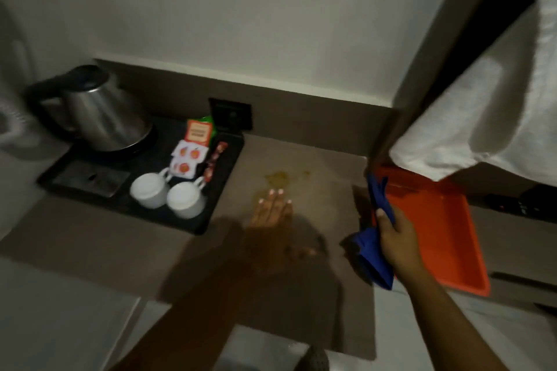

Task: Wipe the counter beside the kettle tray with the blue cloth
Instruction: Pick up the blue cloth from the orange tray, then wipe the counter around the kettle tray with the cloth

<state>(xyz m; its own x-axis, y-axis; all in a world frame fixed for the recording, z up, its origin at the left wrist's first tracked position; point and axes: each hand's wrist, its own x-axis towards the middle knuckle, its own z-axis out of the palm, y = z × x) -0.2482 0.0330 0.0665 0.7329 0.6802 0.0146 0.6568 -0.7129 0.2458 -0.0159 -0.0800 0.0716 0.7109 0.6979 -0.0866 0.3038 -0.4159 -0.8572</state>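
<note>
Blue cloth (pixel 375 238) bunched in the right hand (pixel 394 241), fingers closed round it, held at the near left edge of the orange tray (pixel 437 238), right of the yellowish stain (pixel 280 179) on the counter (pixel 316 159). Left hand (pixel 272 211) open, fingers flat on the counter, just right of the black kettle tray (pixel 223 190) and near the stain.

cam: I have one head view only | position: above the desk (pixel 301 159), close in | facing: forward and down toward the back wall (pixel 241 24) | frame: black tray (pixel 223 190) left, orange tray (pixel 446 238) right | shared: none
</note>
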